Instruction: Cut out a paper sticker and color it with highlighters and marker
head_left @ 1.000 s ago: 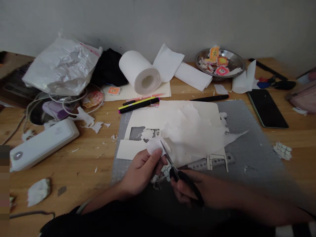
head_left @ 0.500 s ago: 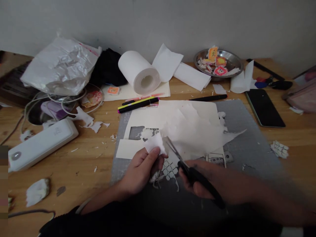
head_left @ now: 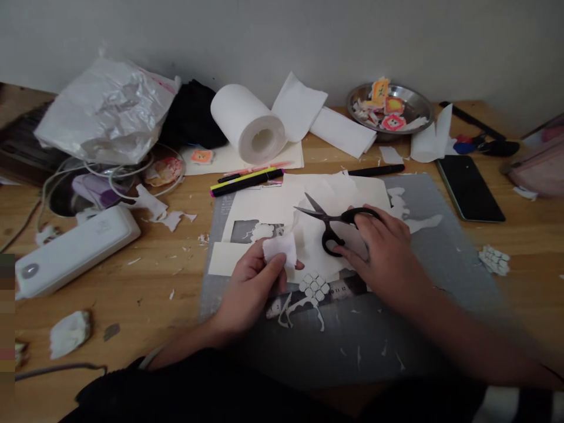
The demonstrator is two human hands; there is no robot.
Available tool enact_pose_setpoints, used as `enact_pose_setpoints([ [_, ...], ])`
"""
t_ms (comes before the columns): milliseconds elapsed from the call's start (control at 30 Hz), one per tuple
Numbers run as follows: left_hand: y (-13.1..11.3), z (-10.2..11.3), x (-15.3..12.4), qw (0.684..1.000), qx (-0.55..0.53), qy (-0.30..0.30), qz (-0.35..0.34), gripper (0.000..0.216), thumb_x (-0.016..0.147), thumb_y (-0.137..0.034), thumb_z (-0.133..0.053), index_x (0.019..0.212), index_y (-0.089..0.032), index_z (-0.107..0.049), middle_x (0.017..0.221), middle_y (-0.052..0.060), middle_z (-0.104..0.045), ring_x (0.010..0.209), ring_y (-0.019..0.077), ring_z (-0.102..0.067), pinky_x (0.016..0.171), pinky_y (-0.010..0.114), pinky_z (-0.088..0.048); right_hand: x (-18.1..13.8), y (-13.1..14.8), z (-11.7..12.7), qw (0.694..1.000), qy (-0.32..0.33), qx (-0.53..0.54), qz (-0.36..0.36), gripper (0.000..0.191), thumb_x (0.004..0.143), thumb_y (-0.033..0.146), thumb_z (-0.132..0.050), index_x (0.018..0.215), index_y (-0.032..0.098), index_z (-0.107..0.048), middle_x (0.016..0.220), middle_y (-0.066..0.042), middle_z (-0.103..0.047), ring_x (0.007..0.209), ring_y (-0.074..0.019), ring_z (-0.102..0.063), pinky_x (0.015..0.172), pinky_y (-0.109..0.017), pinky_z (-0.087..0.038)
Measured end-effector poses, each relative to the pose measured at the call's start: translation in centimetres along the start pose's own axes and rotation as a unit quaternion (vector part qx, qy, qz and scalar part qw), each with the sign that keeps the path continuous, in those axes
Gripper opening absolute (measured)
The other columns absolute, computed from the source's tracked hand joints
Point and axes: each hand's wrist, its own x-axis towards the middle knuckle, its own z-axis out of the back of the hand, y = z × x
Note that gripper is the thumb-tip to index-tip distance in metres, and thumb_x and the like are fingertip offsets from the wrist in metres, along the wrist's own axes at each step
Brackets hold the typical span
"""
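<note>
My left hand [head_left: 249,288] pinches a small white paper piece [head_left: 280,248] over the grey cutting mat [head_left: 440,276]. Farther out over the mat, my right hand [head_left: 383,252] rests on black-handled scissors [head_left: 331,222] that lie with blades apart on the cream paper sheets [head_left: 273,205]. Its fingers curl by the handle loops. A cut-out with a honeycomb pattern [head_left: 314,286] lies between the two hands. A metal ruler [head_left: 348,288] shows partly under the right hand.
A paper roll [head_left: 249,123], markers [head_left: 247,181], a black pen [head_left: 374,171], a metal bowl of stickers [head_left: 390,108], a phone [head_left: 469,188], a white device [head_left: 73,249], a plastic bag [head_left: 108,111] and cables lie on the wooden table [head_left: 154,282]. Paper scraps lie scattered about.
My right hand has moved the scissors away from the paper piece, forward and right, down onto the sheets. The left hand keeps its pinch on the piece and has hardly moved.
</note>
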Motion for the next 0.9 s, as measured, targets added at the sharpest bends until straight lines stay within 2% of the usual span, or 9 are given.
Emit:
enact_pose_setpoints([
  [167,-0.2,-0.2,0.2,0.999,-0.007,0.037,0.02,0.017,0.078,-0.03,-0.059,0.087,-0.015,-0.058,0.065,0.0,-0.065,0.054,0.0086,-0.052,0.051,0.02,-0.04,-0.1,-0.2,-0.4,1.0,0.0,-0.015,-0.012,0.042,0.093,0.042,-0.039,0.117,0.01,-0.051,0.114,-0.019,-0.062,0.127,-0.0325,-0.041,0.102,-0.053,-0.028],
  [300,0.2,-0.1,0.4,0.998,-0.035,0.051,0.028,0.02,0.074,-0.028,-0.065,0.088,-0.016,-0.057,0.073,0.001,-0.067,0.06,0.0093,-0.057,0.057,0.021,-0.045,0.0,-0.3,-0.5,0.999,0.006,-0.003,-0.039,0.039,0.091,0.042,-0.044,0.118,0.015,-0.051,0.117,-0.018,-0.062,0.133,-0.0349,-0.032,0.103,-0.062,-0.019],
  [367,0.4,0.0,0.5,0.996,-0.059,0.056,0.026,0.022,0.072,-0.026,-0.068,0.088,-0.016,-0.057,0.073,0.0,-0.066,0.062,0.0089,-0.057,0.059,0.02,-0.046,0.1,-0.3,-0.4,0.999,-0.013,0.017,-0.05,0.037,0.09,0.041,-0.048,0.118,0.017,-0.052,0.119,-0.016,-0.061,0.134,-0.0351,-0.031,0.103,-0.062,-0.019],
  [433,0.6,-0.1,0.7,0.995,-0.085,0.053,0.025,0.024,0.07,-0.023,-0.069,0.087,-0.015,-0.056,0.075,-0.001,-0.065,0.064,0.0083,-0.057,0.061,0.02,-0.047,0.0,-0.2,-0.1,0.998,-0.029,0.062,-0.013,0.032,0.089,0.039,-0.05,0.111,0.017,-0.057,0.117,-0.013,-0.062,0.131,-0.0322,-0.035,0.104,-0.056,-0.025],
  [533,0.7,-0.2,0.8,0.992,-0.113,0.046,0.026,0.028,0.068,-0.019,-0.069,0.089,-0.016,-0.052,0.075,-0.002,-0.063,0.067,0.008,-0.058,0.065,0.02,-0.047,-0.3,0.4,0.1,0.983,0.04,0.143,0.109,0.033,0.085,0.043,-0.056,0.104,0.017,-0.063,0.112,-0.01,-0.064,0.124,-0.0279,-0.042,0.101,-0.047,-0.033],
  [600,0.7,-0.4,0.9,0.991,-0.125,0.042,0.023,0.031,0.066,-0.016,-0.069,0.088,-0.017,-0.048,0.076,-0.003,-0.062,0.07,0.008,-0.058,0.067,0.02,-0.048,-0.6,0.8,0.0,0.966,0.111,0.164,0.164,0.04,0.08,0.047,-0.062,0.107,0.017,-0.063,0.116,-0.011,-0.062,0.124,-0.0289,-0.041,0.1,-0.049,-0.033],
  [667,0.7,-0.5,1.0,0.991,-0.132,0.031,0.013,0.033,0.065,-0.014,-0.069,0.084,-0.018,-0.043,0.076,-0.005,-0.061,0.069,0.0076,-0.058,0.065,0.019,-0.047,-0.9,1.1,-0.3,0.959,0.152,0.16,0.18,0.037,0.078,0.043,-0.065,0.106,0.018,-0.063,0.122,-0.011,-0.058,0.128,-0.0302,-0.036,0.101,-0.052,-0.029],
  [800,0.6,-0.5,1.0,0.992,-0.122,0.015,-0.003,0.038,0.065,-0.011,-0.069,0.079,-0.021,-0.035,0.07,-0.008,-0.054,0.06,0.0049,-0.053,0.056,0.016,-0.043,-1.0,1.2,-0.4,0.952,0.168,0.183,0.179,0.012,0.081,0.029,-0.065,0.087,0.02,-0.065,0.121,-0.008,-0.059,0.132,-0.0294,-0.029,0.104,-0.053,-0.021],
  [900,0.7,-0.6,1.0,0.994,-0.103,0.02,-0.011,0.038,0.065,-0.012,-0.068,0.077,-0.021,-0.033,0.067,-0.01,-0.051,0.059,0.0037,-0.051,0.054,0.015,-0.04,-0.7,1.3,0.3,0.929,0.179,0.277,0.167,0.006,0.084,0.026,-0.061,0.082,0.021,-0.065,0.104,-0.005,-0.065,0.119,-0.025,-0.045,0.101,-0.05,-0.024],
])
